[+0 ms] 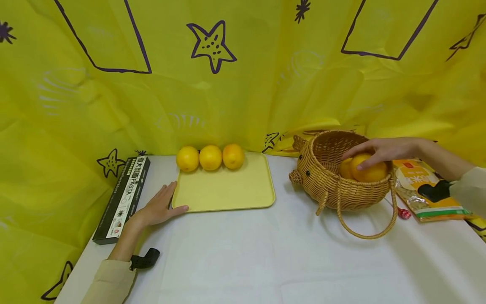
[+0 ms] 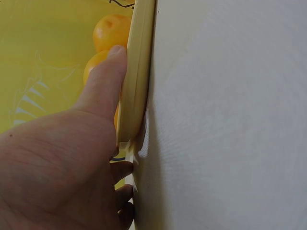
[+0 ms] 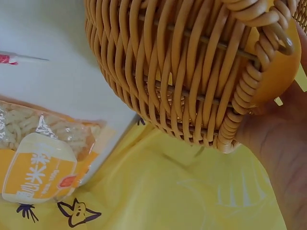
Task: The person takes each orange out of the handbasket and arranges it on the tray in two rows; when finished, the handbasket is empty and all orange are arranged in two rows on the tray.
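My left hand (image 1: 158, 207) rests at the near left corner of a pale yellow tray (image 1: 224, 190). Its thumb lies on the rim, and the fingers stretch along the tray's left side. Three oranges (image 1: 210, 158) stand in a row at the back of that tray. On the right, my right hand (image 1: 385, 151) reaches into a pig-shaped wicker basket (image 1: 322, 185) and grips an orange (image 1: 370, 171) there. Another orange (image 1: 345, 168) sits beside it, partly covered by the fingers. The right wrist view shows the basket wall (image 3: 177, 72) hiding most of the grip.
A black pasta box (image 1: 123, 198) lies left of the tray. To the basket's right are a packet of rice noodles (image 1: 429, 207) and a red-wrapped lollipop (image 1: 404, 213). The basket's handle (image 1: 366, 236) hangs toward the front. A yellow patterned cloth (image 1: 243, 97) rises behind the white table (image 1: 235, 257).
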The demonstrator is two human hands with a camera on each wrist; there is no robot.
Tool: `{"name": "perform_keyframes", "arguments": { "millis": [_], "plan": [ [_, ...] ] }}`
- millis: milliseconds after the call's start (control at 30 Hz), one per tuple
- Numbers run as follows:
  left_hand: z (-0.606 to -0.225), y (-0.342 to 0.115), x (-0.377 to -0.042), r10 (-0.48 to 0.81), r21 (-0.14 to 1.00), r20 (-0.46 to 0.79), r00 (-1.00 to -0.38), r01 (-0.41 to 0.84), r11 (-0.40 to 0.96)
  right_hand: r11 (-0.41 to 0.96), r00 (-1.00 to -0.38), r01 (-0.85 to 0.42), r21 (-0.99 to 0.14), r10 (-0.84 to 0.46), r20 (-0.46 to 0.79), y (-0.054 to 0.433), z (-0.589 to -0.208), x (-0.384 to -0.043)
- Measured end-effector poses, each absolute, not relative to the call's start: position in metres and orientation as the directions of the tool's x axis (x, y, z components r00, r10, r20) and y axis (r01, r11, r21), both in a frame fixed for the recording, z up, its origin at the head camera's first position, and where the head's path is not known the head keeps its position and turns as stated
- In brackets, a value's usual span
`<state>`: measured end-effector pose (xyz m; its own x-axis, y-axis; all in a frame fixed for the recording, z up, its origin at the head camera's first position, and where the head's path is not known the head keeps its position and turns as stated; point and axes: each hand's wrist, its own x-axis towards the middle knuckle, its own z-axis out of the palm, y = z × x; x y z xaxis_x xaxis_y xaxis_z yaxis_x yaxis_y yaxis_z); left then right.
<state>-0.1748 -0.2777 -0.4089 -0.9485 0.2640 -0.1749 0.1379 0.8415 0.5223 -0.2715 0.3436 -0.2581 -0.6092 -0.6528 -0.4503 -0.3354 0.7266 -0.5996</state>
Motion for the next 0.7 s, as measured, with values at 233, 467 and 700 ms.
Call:
{"name": "perform_keyframes", "arguments": {
  "millis": [233, 467, 700],
  "plan": [
    [-0.4091, -0.2774, -0.1751, 0.261, 0.513, -0.18, -0.948, 0.137, 0.848, 0.749, -0.598, -0.292, -0.594, -0.628, -0.498, 0.3434, -0.2616, -0.2725],
    [-0.4087, -0.2777, -0.1749, 0.262, 0.517, -0.179, -0.948, 0.136, 0.845, 0.744, -0.621, -0.321, -0.586, -0.633, -0.463, 0.3429, -0.2643, -0.2712],
    [-0.4089, -0.278, -0.1754, 0.269, 0.523, -0.171, -0.948, 0.144, 0.84, 0.748, -0.658, -0.348, -0.565, -0.624, -0.421, 0.3454, -0.2665, -0.2711]
  ]
}}
